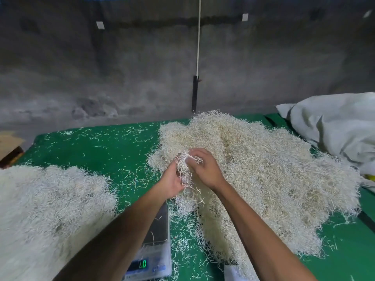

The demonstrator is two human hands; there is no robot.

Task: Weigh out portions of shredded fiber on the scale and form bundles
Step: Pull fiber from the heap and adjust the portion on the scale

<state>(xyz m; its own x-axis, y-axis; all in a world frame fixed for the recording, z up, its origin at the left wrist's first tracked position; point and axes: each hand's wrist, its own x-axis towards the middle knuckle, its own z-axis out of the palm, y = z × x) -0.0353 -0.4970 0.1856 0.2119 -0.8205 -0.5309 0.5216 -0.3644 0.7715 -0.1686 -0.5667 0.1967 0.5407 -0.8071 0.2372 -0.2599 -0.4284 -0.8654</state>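
A large heap of pale shredded fiber (263, 169) covers the right half of the green table (97, 145). At its near-left edge my left hand (172, 181) and my right hand (205, 169) together grip a small clump of fiber (185, 167), lifted a little above the heap. A digital scale (156, 240) sits below my left forearm; its dark platform carries only a few stray strands and its display glows green. A second heap of whiter fiber (46, 209) lies at the left.
A white cloth sack (334, 126) lies at the back right, on the table's corner. Loose strands are scattered over the green surface. A grey wall stands behind, with a thin white cord (198, 37) hanging down it. Something brown (10, 153) sits at the far left edge.
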